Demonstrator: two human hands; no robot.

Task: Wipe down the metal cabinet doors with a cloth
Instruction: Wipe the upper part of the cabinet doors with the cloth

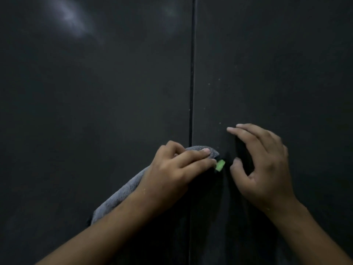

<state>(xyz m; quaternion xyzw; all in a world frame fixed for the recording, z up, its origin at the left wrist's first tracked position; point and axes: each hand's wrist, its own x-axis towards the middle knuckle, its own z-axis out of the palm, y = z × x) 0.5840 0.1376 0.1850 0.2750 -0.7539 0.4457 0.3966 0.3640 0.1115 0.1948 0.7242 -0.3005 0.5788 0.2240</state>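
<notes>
On the smooth, dark matte left cabinet door (95,111), a soft grey fleecy cloth (122,192) trails down-left from the left hand (172,169), which grips its bunched, green-tagged end across the vertical seam (191,92), while the right hand (267,165) arches, loosely spread, fingertips on the dust-speckled right door (277,73).

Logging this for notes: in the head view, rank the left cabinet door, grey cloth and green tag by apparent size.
1. left cabinet door
2. grey cloth, partly hidden by the left hand
3. green tag
</notes>
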